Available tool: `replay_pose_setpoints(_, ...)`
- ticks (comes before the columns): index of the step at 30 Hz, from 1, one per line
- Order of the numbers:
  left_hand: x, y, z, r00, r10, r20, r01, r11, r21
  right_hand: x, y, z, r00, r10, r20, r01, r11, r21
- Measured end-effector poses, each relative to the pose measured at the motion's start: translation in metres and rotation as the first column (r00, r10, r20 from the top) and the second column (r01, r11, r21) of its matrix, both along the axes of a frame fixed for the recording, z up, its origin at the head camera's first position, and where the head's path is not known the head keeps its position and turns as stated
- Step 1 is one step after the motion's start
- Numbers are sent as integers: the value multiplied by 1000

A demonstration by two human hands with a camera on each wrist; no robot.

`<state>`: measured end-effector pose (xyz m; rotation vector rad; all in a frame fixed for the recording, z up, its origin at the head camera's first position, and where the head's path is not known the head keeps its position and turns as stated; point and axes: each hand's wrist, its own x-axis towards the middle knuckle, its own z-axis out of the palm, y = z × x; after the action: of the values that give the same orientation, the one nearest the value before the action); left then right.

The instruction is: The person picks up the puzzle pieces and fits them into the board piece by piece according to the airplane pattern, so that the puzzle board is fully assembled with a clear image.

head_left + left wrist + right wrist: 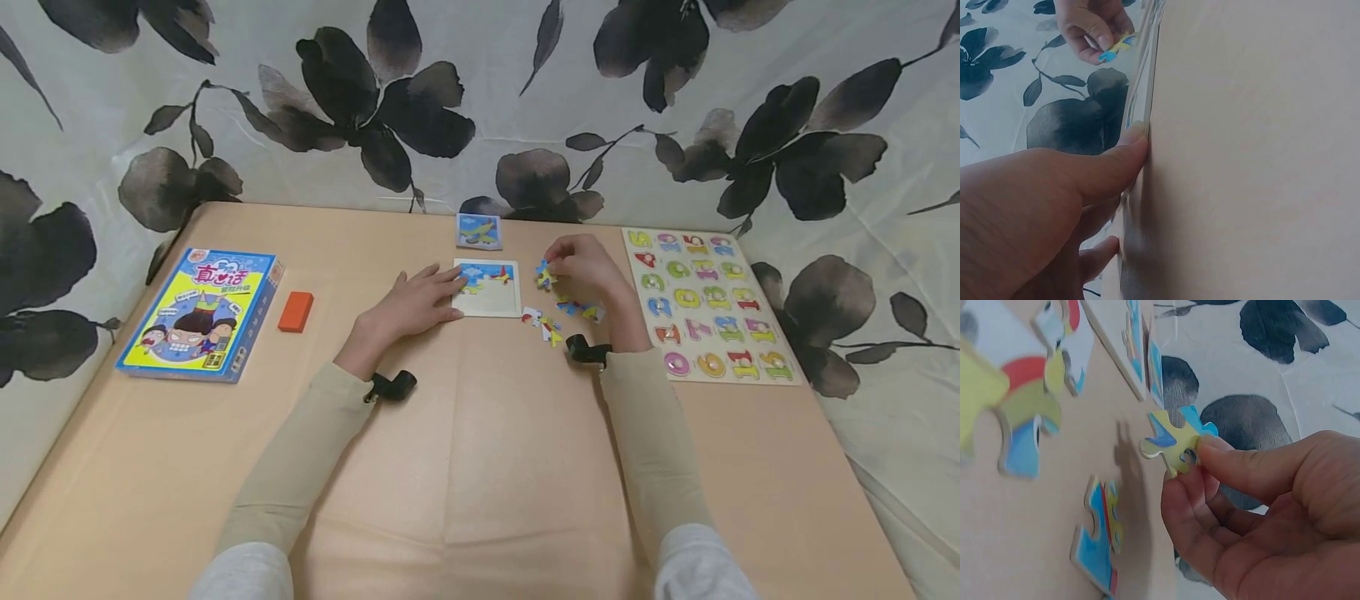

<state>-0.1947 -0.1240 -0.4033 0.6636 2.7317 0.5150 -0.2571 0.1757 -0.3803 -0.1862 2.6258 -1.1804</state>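
Note:
My left hand (414, 304) rests on the left side of a white-framed jigsaw board (501, 300), its fingers fairly straight and its thumb at the near edge. Some pieces sit along the board's upper part. To the right, my right hand (588, 267) pinches a yellow and blue puzzle piece (1175, 440) between thumb and fingers, raised above the table. Below that hand lie loose puzzle pieces (546, 326), some overlapping. The left wrist view shows the left thumb (1125, 153) against the board's edge.
Behind the board stands a small picture block (478, 232) with an aeroplane. A sheet of colourful number shapes (712, 308) lies at the right. An orange block (296, 312) and a blue and yellow box (198, 315) are at the left. Patterned cloth borders the table.

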Motion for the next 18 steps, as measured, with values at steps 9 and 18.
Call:
replay_pose_setpoints(9,-1,-1,-2,1000,13,-2,-13,1000,5,3,-21,-1,997,72,-37,-73,997,-39)
replay_pose_setpoints(18,-2,0,-2,1000,11,8,-11,1000,-1,6,-43,-9,990,57,-132,-67,995,-73)
